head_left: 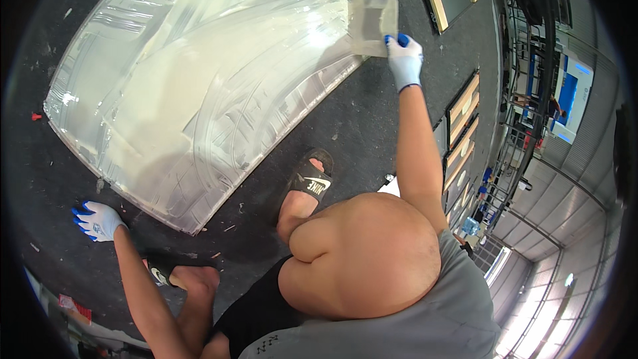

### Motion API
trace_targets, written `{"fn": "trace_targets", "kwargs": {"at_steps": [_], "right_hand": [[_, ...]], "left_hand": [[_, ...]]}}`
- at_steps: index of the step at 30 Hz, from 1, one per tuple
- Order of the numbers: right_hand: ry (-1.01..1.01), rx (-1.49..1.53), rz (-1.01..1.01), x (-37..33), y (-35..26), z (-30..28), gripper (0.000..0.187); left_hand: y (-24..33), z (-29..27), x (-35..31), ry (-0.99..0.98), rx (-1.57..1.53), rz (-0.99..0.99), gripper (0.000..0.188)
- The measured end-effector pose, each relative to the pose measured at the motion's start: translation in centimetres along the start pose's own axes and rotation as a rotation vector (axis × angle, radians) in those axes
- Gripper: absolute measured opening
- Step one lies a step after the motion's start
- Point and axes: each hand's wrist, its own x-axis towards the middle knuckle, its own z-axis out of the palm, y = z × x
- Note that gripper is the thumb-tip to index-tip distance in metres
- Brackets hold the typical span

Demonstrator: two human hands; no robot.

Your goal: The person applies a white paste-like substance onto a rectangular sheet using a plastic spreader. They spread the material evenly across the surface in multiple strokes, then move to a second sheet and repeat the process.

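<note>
Right hand (404,60) stretched far forward, fingers clamped (gloved white and blue); left hand (98,221) splayed flat, arm braced.

A: What's the person wearing?

B: Knit gloves, both hands. Left glove (98,221) white with blue-coated fingertips and a small blue mark on the back. Right glove (405,60) same type, white with blue tips and a dark band at the cuff.

A: Sleeves?

B: None. Forearms bare from glove cuffs up.

A: Rest?

B: Grey shirt (425,319), thin fabric. Black shorts (256,312) with a small white mark near the hem. Black slide sandals: right sandal (312,183) has a white logo on the strap, left sandal (159,271) shows a white mark too. No socks.
</note>
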Motion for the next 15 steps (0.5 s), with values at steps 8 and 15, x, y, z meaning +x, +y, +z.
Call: {"fn": "trace_targets", "kwargs": {"at_steps": [8,15], "right_hand": [[-0.385,0.133,-0.159,-3.6,-12.1,2.9,0.023],[-0.837,0.152,-0.481,-18.5,-24.3,14.3,0.042]], "left_hand": [[1.9,-2.0,-0.9,0.182,-0.011,0.175,0.057],[3.4,-4.0,-1.6,-0.018,-0.062,-0.056,0.061]]}}
